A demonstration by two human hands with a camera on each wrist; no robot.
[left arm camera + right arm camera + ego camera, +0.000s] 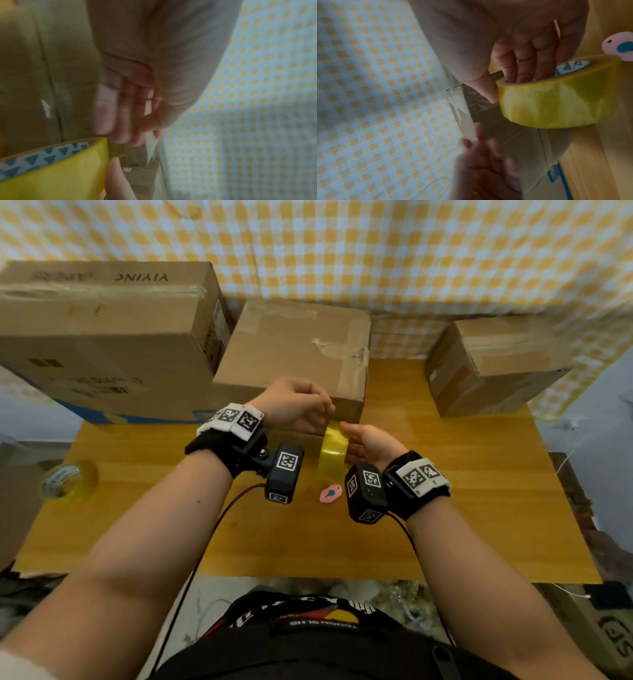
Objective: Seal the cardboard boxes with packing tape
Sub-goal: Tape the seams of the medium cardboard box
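While right hand (371, 444) grips roll (333, 451) through core, free end pinched in left fingers (322, 405), just beyond roll toward middle box (294, 350).

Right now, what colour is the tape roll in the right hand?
Yellow, translucent; the tape roll shows best in the right wrist view.

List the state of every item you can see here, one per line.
Yellow tape roll: off the table, right hand gripping it, fingers through the core.
Left hand: fingers curled at the roll's top; pinch unclear.
Middle box: closed, old tape on top.
Large box: closed.
Right box: closed.
Second tape roll: lying flat.
Pink cutter: on the table, untouched.
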